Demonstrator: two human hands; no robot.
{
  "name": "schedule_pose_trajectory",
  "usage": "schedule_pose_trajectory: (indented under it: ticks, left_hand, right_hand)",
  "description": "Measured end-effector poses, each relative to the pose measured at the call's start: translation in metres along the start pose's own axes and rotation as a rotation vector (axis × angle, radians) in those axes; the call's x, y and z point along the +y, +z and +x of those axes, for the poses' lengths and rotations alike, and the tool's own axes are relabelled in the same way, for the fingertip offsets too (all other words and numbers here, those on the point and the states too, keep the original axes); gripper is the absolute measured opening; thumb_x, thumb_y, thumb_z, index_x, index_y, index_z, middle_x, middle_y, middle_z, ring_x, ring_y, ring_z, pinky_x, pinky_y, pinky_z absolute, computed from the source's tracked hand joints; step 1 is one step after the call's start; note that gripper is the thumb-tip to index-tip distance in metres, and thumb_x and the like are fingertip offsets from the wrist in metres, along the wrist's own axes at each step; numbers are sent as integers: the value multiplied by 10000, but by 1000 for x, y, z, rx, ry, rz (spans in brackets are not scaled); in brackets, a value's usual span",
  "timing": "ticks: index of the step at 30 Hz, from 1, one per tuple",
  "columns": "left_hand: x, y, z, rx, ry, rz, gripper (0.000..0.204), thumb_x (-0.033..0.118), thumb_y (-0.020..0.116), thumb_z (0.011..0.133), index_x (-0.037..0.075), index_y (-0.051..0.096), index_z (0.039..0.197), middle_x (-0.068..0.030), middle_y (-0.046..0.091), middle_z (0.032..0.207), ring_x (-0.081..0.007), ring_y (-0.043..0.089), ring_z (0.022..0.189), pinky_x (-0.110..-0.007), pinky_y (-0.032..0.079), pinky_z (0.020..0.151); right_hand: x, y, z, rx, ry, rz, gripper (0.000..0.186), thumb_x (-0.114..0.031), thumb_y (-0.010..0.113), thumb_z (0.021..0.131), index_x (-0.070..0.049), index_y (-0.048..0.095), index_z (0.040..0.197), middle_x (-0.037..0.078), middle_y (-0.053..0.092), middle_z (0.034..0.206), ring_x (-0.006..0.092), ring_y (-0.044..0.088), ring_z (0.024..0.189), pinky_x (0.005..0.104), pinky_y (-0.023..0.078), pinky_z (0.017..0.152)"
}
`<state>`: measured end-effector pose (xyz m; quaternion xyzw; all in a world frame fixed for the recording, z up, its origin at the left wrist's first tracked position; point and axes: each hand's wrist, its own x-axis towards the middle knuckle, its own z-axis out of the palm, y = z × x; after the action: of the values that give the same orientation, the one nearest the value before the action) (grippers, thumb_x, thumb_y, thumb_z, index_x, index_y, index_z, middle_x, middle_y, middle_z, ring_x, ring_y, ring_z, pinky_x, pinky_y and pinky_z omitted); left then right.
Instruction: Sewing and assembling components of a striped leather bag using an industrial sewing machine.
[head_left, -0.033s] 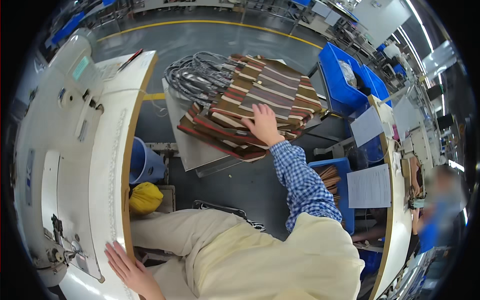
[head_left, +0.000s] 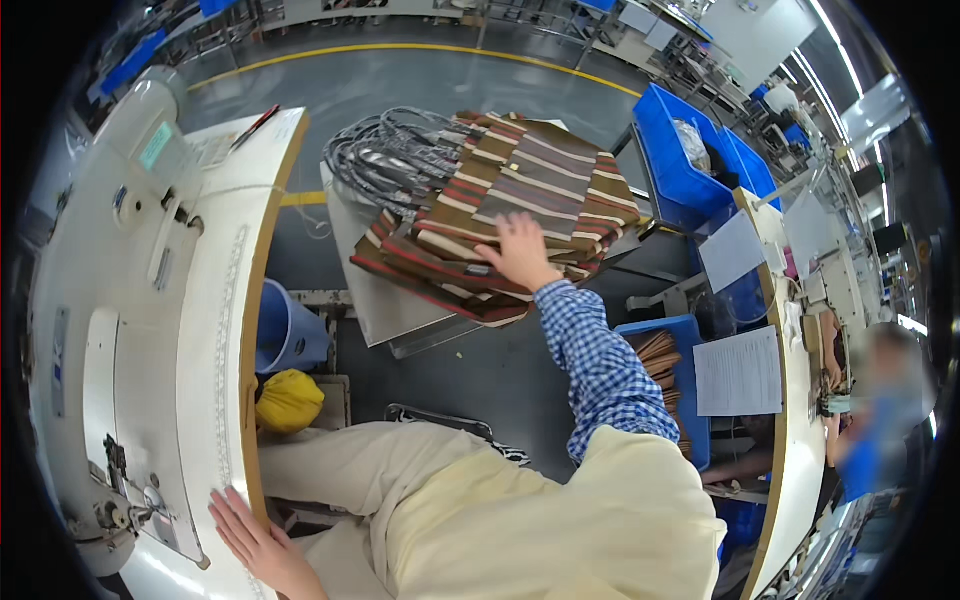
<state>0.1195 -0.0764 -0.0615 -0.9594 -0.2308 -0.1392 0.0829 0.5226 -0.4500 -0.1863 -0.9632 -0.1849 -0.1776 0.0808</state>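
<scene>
My left hand [head_left: 260,545] lies open and flat on the front edge of the white table [head_left: 205,420] of a sewing machine [head_left: 130,240] at my left. My right hand [head_left: 522,250] reaches forward, fingers apart, resting on a stack of striped brown, red and cream fabric pieces [head_left: 570,180]. A bundle of grey patterned straps or cords [head_left: 380,155] lies at that stack's upper left, all on a metal cart top [head_left: 365,300].
Blue bins [head_left: 680,150] stand at back right, another blue bin [head_left: 690,380] below. A blue bucket [head_left: 300,330] and yellow bundle [head_left: 290,400] sit left under the table. A blurred co-worker [head_left: 870,420] works at the right-hand bench, which has hanging papers [head_left: 737,372].
My right hand is very slightly further left on the fabric, and the view has shifted a little. My left hand stays on the table edge.
</scene>
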Motion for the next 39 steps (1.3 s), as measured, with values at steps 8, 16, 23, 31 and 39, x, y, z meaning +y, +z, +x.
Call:
schedule_pose_trajectory:
  ticks: [8,16,23,31,39]
  left_hand:
    - [-4,3,2,-19,3,23,773,-18,575,775,85,347,1507,-122,355,1548,-333,356,1413,-463,323,1153]
    - [-4,1,2,-18,-13,-7,804,-39,590,761,90,337,1513,-106,347,1555,-331,344,1419,-440,314,1160]
    - [-3,-1,3,-5,27,0,717,-11,556,785,47,384,1479,-152,380,1528,-361,382,1393,-478,349,1128]
    - [-2,1,1,17,23,19,778,-24,588,775,70,342,1507,-121,342,1555,-343,354,1411,-450,328,1148]
    - [-2,2,0,30,40,17,774,-49,546,766,63,344,1505,-131,349,1551,-347,357,1409,-459,319,1148]
  right_hand:
    - [0,-5,8,-362,-42,107,550,-467,666,862,-70,591,1235,147,641,1202,346,555,1174,474,426,995]
    - [26,-6,31,-383,30,319,401,-439,543,959,-75,710,959,195,679,925,399,630,917,495,503,801]
    - [76,-49,81,-293,270,824,447,-398,566,983,22,671,868,78,498,608,97,424,639,333,412,583]
    - [10,6,13,-439,-139,264,576,-421,714,828,-29,601,1235,169,638,1204,320,598,1103,465,437,986]
    - [-33,13,17,-374,41,-107,624,-300,741,784,-53,513,1310,254,564,1242,407,525,1216,548,426,993]
